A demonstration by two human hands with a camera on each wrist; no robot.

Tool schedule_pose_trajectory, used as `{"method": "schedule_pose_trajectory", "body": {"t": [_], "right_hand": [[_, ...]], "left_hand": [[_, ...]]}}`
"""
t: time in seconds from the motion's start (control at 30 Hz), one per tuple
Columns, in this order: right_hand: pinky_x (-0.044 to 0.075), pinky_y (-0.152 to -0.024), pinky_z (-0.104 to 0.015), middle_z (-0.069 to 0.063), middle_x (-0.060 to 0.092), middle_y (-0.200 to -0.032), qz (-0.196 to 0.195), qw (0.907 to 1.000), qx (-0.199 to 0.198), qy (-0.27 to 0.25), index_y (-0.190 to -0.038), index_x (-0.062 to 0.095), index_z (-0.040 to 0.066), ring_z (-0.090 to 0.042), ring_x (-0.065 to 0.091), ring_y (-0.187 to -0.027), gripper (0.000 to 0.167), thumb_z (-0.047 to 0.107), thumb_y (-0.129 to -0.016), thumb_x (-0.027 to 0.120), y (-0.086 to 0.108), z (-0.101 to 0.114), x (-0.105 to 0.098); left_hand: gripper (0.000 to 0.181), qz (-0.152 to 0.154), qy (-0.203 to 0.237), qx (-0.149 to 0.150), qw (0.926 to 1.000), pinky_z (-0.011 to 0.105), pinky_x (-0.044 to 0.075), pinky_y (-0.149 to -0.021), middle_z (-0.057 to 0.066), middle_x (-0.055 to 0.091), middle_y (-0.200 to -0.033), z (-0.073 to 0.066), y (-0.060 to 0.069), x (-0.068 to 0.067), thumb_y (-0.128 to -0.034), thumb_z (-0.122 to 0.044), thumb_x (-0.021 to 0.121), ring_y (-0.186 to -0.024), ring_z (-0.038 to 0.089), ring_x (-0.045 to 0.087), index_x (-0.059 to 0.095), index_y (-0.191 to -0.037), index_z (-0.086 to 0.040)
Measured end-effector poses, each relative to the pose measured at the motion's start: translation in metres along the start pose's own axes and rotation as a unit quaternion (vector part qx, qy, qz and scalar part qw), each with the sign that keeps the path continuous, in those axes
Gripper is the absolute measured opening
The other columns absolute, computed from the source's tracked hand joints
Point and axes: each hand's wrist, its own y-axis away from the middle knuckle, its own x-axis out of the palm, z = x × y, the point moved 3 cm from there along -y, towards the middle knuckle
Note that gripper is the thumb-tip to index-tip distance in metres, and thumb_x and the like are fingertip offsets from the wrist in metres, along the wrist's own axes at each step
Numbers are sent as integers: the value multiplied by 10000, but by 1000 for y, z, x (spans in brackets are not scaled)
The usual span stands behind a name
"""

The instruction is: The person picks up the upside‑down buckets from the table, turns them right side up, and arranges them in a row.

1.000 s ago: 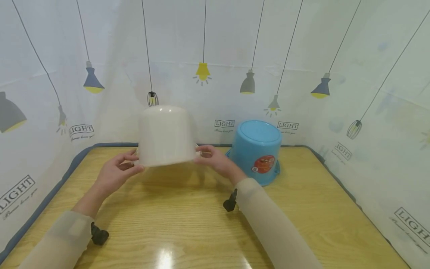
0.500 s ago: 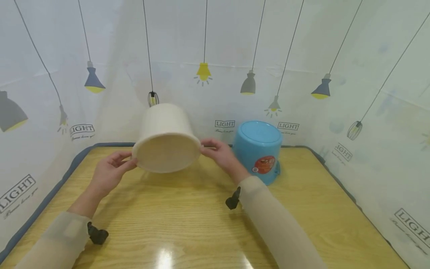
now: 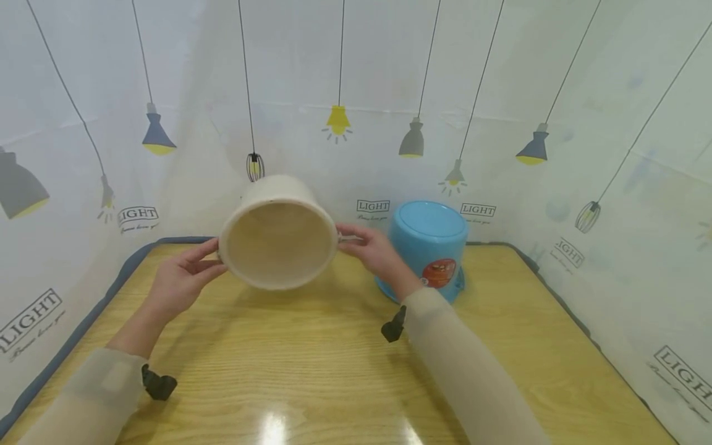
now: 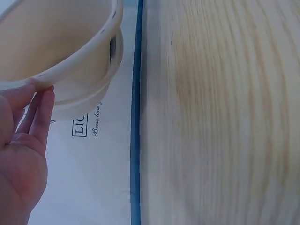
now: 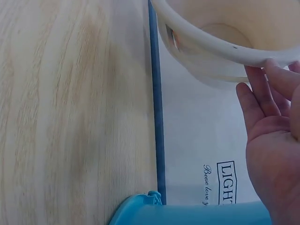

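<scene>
Nearest, at left and right, a long beige left sleeve (image 3: 83,395) and a beige right sleeve (image 3: 473,364), with a black left wrist device (image 3: 159,384) and a black right wrist device (image 3: 393,326) on the inner sides of the cuffs. Beneath, a pale yellow wood-grain table (image 3: 311,358), glossy at the near side.

Farther in, at left, a bare left hand (image 3: 180,278), pinching the rim of a round cream plastic bucket (image 3: 280,244) between thumb and fingers. At right, a bare right hand (image 3: 375,250), likewise gripping the opposite side of the rim, with thumb on top and fingers against the outside. Between both, the bucket itself: held above the far left part of the table, tipped with mouth toward the near side and base toward the far.

Just right of the right hand and partly behind it, a light blue tapered plastic bucket (image 3: 425,244), upside down on the table, with a red oval label (image 3: 439,272) on the near face.

Along the table's far edge, dark blue edging (image 4: 136,117). Beyond, a white backdrop (image 3: 378,167) printed with hanging lamps (image 3: 337,120) and the framed word "LIGHT" (image 3: 373,206).
</scene>
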Motion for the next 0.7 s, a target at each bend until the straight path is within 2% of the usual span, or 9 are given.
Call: {"method": "schedule_pose_trajectory", "body": {"t": [0.07, 0.13, 0.23, 0.3, 0.4, 0.53, 0.7], "right_hand": [[528, -1215, -548, -18, 642, -1595, 54, 10000, -34, -15, -1499, 689, 230, -320, 681, -1395, 463, 169, -1046, 760, 1, 2, -1], [548, -1198, -527, -26, 627, -1610, 87, 9999, -73, -30, -1518, 673, 230, -320, 695, -1377, 489, 135, -1045, 754, 1, 3, -1], [571, -1175, -494, -42, 627, -1610, 109, 9998, -191, -6, -1532, 660, 226, -313, 713, -1351, 513, 100, -1042, 750, 1, 3, -1], [581, -1163, -480, -54, 636, -1599, 132, 9994, -306, 4, -1535, 656, 215, -312, 726, -1330, 518, 89, -1041, 750, 1, 3, 0], [593, -1148, -470, -74, 657, -1572, 170, 9986, -499, 51, -1535, 654, 194, -315, 745, -1291, 519, 82, -1038, 753, 1, 4, 0], [605, -1131, -469, -83, 677, -1545, 172, 9978, -617, 162, -1533, 654, 192, -312, 756, -1257, 516, 91, -1038, 756, 2, 6, -2], [605, -1132, -472, -77, 686, -1534, 256, 9971, -666, 246, -1542, 644, 220, -313, 751, -1264, 522, 114, -1043, 753, 3, 9, -2]], "left_hand": [[621, 50, 108, 211, 9997, 80, 594, -874, -332, 656, -1413, -1, 0, 1, -1032, -22, 749, -1059, -106, 746, 543, -1612, -108], [680, 89, 218, 444, 9987, 70, 585, -789, -306, 633, -1480, -3, -1, 2, -1022, 51, 725, -1064, -90, 754, 506, -1639, -133], [748, 87, 240, 797, 9965, 108, 556, -678, -281, 631, -1508, -5, -2, 4, -999, 140, 696, -1066, -74, 760, 480, -1657, -142], [772, 60, 197, 926, 9955, 115, 533, -639, -286, 633, -1502, -6, -2, 4, -987, 166, 691, -1057, -76, 761, 475, -1660, -146], [782, 21, 65, 993, 9950, 80, 582, -739, -307, 634, -1477, -8, -3, 3, -978, 166, 703, -1025, -86, 760, 478, -1656, -152], [786, 31, -214, 1039, 9944, 84, 599, -794, -325, 664, -1401, -10, -4, 0, -972, 140, 729, -963, -85, 757, 490, -1652, -175], [800, 261, -264, 1179, 9923, 97, 585, -765, -292, 665, -1354, -16, -5, -5, -969, 175, 703, -943, -62, 758, 474, -1661, -155]]}}
